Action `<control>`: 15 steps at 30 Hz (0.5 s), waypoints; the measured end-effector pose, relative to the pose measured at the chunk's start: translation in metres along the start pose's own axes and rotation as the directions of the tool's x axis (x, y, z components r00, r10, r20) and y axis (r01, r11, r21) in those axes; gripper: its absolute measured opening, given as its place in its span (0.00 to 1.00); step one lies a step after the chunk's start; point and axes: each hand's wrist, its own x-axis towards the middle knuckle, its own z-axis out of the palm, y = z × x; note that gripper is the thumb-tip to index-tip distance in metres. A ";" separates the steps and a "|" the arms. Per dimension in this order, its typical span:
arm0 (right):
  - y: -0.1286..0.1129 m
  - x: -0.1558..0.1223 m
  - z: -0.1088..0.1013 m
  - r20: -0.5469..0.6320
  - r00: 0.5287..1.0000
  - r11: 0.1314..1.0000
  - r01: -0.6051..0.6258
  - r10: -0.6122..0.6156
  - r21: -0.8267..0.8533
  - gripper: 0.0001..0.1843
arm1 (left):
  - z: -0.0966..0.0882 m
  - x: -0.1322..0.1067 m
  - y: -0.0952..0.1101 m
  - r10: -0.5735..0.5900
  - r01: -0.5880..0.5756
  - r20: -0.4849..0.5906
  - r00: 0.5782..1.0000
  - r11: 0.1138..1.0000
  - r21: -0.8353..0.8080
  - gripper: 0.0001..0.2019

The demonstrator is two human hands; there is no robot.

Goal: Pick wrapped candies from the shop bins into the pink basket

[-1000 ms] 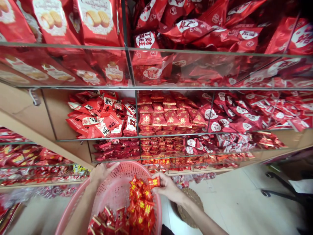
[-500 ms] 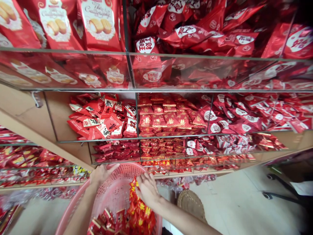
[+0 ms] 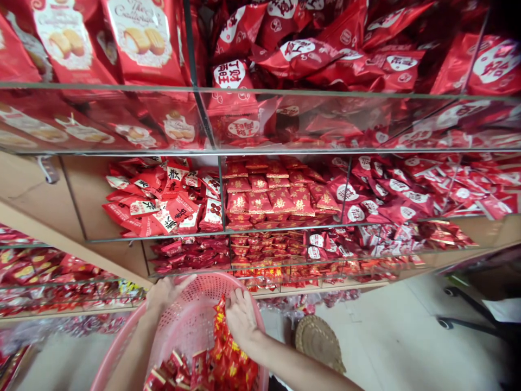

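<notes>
A pink perforated plastic basket [image 3: 195, 304] is below the shelves, tilted toward me. My left hand [image 3: 163, 293] grips its left rim, one finger stretched along the edge. Inside, near the right wall, my right hand [image 3: 241, 317] has its fingers curled on red-and-yellow candy packets [image 3: 232, 355], which reach up to the fingertips. How many it holds is hidden. Darker red candy packets [image 3: 175, 372] with pale ends lie beside them at the basket's bottom left.
Red sweets fill the shelves behind glass fronts [image 3: 285, 122]. A middle shelf holds gold-printed red packets [image 3: 280, 201] and white-labelled ones [image 3: 163, 203]. A round woven stool [image 3: 319, 343] stands on the tiled floor [image 3: 386, 342]; dark chair legs [image 3: 468, 315] are at right.
The shelves have shifted slightly left in view. My right hand is slightly lower against the packets, its fingers still curled. My left hand keeps its place on the basket rim.
</notes>
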 end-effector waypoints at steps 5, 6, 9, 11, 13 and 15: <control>0.002 0.002 0.002 -0.002 1.000 1.000 0.006 -0.006 0.010 0.24 | 0.002 0.002 -0.003 0.007 -0.007 -0.006 1.000 1.000 -0.008 0.35; 0.001 0.002 -0.003 0.005 1.000 1.000 0.003 -0.003 0.011 0.24 | 0.003 0.003 -0.003 0.003 -0.004 -0.008 1.000 1.000 -0.006 0.35; 0.002 0.000 -0.032 0.006 0.999 0.998 0.053 -0.054 0.031 0.14 | 0.004 0.004 -0.004 -0.012 0.012 -0.003 1.000 1.000 0.000 0.35; 0.011 -0.003 -0.052 -0.078 0.991 0.987 0.120 -0.112 0.107 0.10 | 0.003 0.004 -0.003 -0.009 0.009 0.005 1.000 1.000 -0.003 0.35; 0.030 -0.006 -0.063 -0.203 0.974 0.967 0.144 -0.101 0.210 0.13 | 0.002 0.002 -0.002 -0.001 0.001 0.012 1.000 1.000 -0.003 0.36; 0.060 -0.006 -0.062 -0.277 0.961 0.951 0.099 -0.014 0.294 0.17 | 0.001 0.001 -0.001 -0.001 0.001 0.018 1.000 1.000 -0.004 0.36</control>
